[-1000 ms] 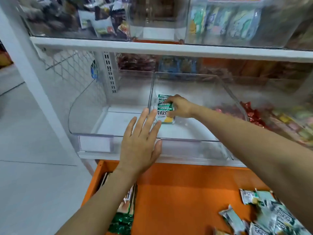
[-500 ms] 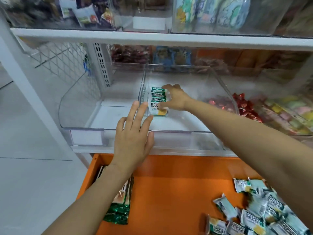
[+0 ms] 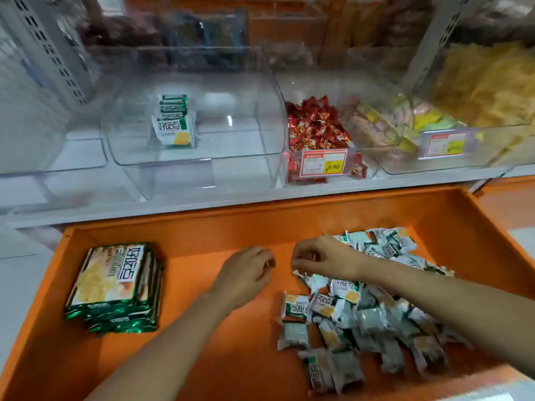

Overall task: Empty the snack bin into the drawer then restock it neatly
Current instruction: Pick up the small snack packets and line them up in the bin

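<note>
The clear snack bin (image 3: 202, 160) sits on the shelf and holds a short upright row of green-and-white packets (image 3: 174, 123) at its back left. Below it the orange drawer (image 3: 202, 233) is pulled out. A loose pile of the same small packets (image 3: 364, 311) lies in the drawer's right half. My right hand (image 3: 324, 256) is at the pile's upper-left edge with its fingers curled down over a packet; a grip is not visible. My left hand (image 3: 246, 274) hovers over the bare drawer floor just left of it, loosely curled and holding nothing.
A stack of large green snack bags (image 3: 115, 287) lies in the drawer's left part. Right of the snack bin, a bin of red candies (image 3: 315, 125) carries a price tag (image 3: 322, 166). More filled bins (image 3: 477, 91) stand further right. Another clear bin (image 3: 52, 151) stands at left.
Both hands have come down from the bin to the drawer. My right hand has let go of the packet row, which stays standing in the bin. The view has tilted down.
</note>
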{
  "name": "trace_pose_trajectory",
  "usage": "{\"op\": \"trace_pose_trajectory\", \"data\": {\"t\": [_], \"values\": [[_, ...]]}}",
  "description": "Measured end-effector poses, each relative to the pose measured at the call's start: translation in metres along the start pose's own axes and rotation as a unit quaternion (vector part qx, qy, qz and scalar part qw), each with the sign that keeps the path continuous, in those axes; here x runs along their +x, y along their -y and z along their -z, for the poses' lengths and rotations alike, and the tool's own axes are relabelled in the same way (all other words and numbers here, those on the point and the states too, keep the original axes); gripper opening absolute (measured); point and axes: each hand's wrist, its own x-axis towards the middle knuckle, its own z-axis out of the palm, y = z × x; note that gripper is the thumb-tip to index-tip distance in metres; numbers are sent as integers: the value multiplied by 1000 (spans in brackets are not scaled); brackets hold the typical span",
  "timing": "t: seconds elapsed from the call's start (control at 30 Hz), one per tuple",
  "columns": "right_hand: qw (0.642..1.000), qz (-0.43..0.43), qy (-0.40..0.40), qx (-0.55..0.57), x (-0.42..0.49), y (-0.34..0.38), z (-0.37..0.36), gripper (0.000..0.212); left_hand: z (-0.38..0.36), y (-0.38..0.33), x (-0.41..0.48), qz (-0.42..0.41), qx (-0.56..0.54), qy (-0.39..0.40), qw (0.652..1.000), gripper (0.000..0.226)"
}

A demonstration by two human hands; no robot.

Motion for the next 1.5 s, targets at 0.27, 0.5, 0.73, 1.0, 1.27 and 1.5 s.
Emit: {"op": "trace_pose_trajectory", "data": {"t": [0.27, 0.5, 0.73, 1.0, 1.27, 1.5], "values": [[933, -189, 154, -262, -10, -145, -73, 55, -135, -16, 20, 78, -34, 267, 960, 49], [931, -171, 175, -270, -5, -151, -93, 69, -169, -9, 29, 103, 61, 219, 968, 44], [980, -195, 43, -17, -4, -163, -74, 44, -155, 6, 27, 261, -229, 213, 913, 63], [972, -212, 94, -45, 9, -141, -70, 59, -102, 13, 29, 413, -436, 114, 791, 39], [923, -116, 14, 367, 27, -48, -34, 39, -34, 4, 16, 423, -583, -54, 692, 25], [969, -13, -54, 243, 29, 31, -9, 30, 42, 1, -20, 333, -623, -94, 701, 22]]}}
